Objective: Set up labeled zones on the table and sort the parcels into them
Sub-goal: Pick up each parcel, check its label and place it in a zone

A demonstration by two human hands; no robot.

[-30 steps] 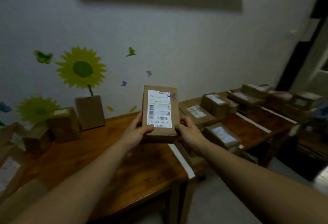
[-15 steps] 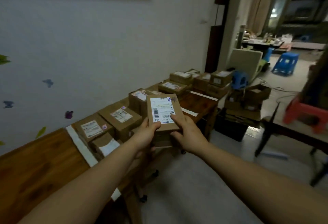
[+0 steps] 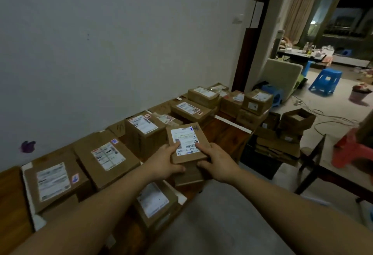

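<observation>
On the wall at far left is a purple butterfly sticker [image 3: 28, 146]. Below it, the wooden table [image 3: 226, 135] carries a row of brown parcels along the wall: a flat labelled parcel [image 3: 54, 182], a second labelled parcel [image 3: 107, 158] just beside it, then a taller box [image 3: 144, 131]. Nearer the front edge, a low parcel [image 3: 155, 200] lies partly hidden under the left forearm. The left hand [image 3: 163, 162] grips the near left corner of the held parcel [image 3: 186, 143], thumb pressed on its white label and fingers curled beneath. This small flat parcel is label up, tilted slightly, just over a plain brown box [image 3: 188, 175] at the table's front edge; whether the two touch cannot be told. The right hand [image 3: 219, 162] grips the near right corner, one digit lying on the label and the rest wrapped round the side. The taller box stands close behind the held parcel. Further right, a white tape strip [image 3: 232, 122] crosses the wood, and beyond it more stacked parcels [image 3: 257, 101] crowd the table's far end. Past the table, a pile of cardboard [image 3: 282, 133] sits on the floor, with a blue stool [image 3: 326, 81] and a red stool [image 3: 351, 149] further off.
</observation>
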